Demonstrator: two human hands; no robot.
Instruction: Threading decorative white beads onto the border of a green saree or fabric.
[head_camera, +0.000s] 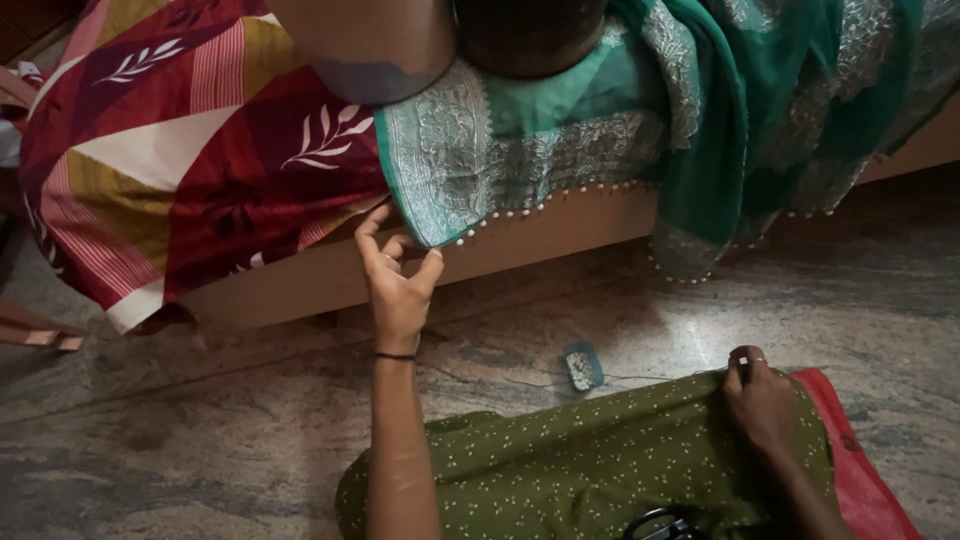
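Green dotted cloth is pressed under the flat, unclenched right hand. The beaded corner of the green sari is pinched by the left hand.

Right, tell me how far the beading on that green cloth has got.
Done: white beads already line the hanging edge of the green cloth. In hand: the left hand pinches its corner, while the right hand rests on the knee. Left: the small box of beads sits on the floor; further stretches cannot be judged.
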